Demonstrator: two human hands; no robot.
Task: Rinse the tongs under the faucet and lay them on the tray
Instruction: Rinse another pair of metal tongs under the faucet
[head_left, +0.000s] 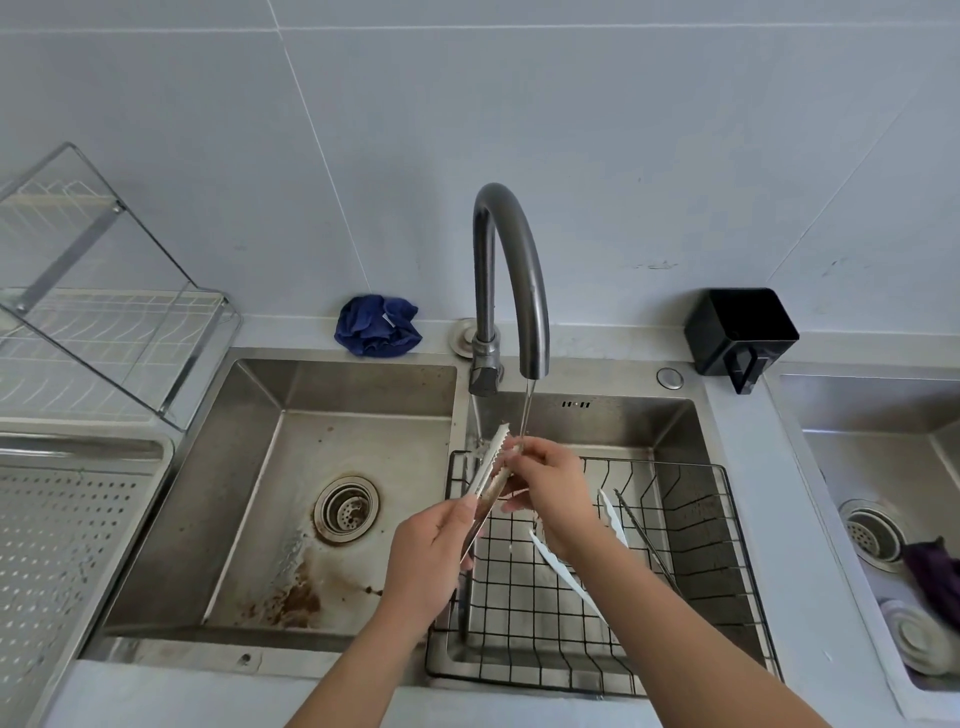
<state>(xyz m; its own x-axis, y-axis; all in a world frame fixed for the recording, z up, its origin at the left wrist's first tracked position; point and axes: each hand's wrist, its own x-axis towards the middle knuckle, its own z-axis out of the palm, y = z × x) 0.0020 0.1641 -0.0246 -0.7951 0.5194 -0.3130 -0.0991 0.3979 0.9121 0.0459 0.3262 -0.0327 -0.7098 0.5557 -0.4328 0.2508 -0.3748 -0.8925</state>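
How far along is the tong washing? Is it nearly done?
Only midway, it seems. Water runs from the faucet, and the left hand holds the metal tongs under it while the right hand pinches their toothed ends. Nothing lies on the tray yet, and white tongs wait in the wire basket.

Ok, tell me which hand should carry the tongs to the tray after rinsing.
Probably left. The left hand grips the tongs by their handle end, and the tray lies on that side. The right hand only pinches the toothed tips under the water.
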